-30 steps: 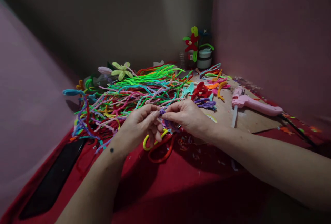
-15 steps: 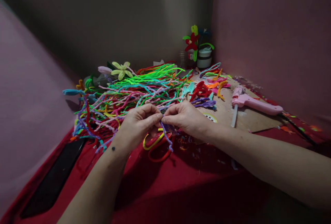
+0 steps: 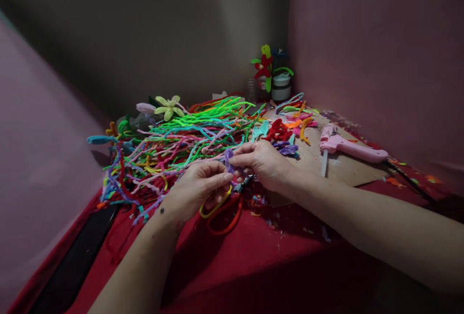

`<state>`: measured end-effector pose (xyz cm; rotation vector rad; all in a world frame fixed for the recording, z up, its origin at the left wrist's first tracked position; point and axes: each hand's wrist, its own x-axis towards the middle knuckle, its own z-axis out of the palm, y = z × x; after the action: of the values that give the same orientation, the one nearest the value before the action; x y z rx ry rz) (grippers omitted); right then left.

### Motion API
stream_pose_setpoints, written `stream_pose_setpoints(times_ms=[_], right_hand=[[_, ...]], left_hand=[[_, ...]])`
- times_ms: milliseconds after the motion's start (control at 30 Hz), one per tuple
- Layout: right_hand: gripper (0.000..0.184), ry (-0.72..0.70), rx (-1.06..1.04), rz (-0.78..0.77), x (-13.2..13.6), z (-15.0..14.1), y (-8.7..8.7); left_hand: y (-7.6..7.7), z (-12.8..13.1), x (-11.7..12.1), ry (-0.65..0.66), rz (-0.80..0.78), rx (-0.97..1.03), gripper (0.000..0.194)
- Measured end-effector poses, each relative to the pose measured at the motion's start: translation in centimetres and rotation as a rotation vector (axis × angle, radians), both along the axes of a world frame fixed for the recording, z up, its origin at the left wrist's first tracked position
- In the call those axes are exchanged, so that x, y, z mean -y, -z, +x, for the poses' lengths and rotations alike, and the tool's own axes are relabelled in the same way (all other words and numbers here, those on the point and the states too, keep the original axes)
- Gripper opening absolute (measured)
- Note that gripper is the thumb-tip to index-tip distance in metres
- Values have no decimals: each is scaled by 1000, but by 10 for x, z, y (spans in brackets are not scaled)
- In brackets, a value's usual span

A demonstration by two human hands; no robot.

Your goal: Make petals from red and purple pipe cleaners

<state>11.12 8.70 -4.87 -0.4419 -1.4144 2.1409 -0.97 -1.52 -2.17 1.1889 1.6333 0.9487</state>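
Observation:
A folded purple pipe cleaner stands up between my two hands. My left hand pinches its lower left side between thumb and fingers. From the right, my right hand grips the same piece, its thumb and forefinger closed near the top. Just under the hands lie scissors with one yellow and one red handle loop; their blades are mostly hidden by my fingers. Behind my hands spreads a heap of pipe cleaners in many colours. Bent purple loops and red loops rest right of the heap.
A pink glue gun with a clear stick lies on a cardboard sheet at right, its cord trailing off. A dark flat object lies at left on the red cloth. Finished flowers and a lidded jar stand behind.
The purple pipe cleaner, which hung with a loose tail below my fingers, now shows as a folded loop above them. My hands have parted slightly. The view has tilted up a little.

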Motion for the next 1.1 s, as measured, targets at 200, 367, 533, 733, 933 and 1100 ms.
stream_pose_setpoints(times_ms=[200,367,533,733,933,1100], right_hand=[[9,30,-25,-131,-4,-1,1],[4,-108,-107,-211,-9,-2,6],[9,-59,-173,-264,-8,-2,3],[9,-42,-128,-225,-7,-1,0],[18,53,-117,-495,-16,-8,1],[20,28,-137,-578,-13,-3,-4]], left_hand=[[4,0,0,25,-40,-15,21],[6,-2,0,44,-43,119,19],[8,0,-1,16,-54,101,23],[9,6,-5,-61,-52,105,22],[13,16,-5,-199,264,-128,13],[23,28,-1,-221,512,-843,14]])
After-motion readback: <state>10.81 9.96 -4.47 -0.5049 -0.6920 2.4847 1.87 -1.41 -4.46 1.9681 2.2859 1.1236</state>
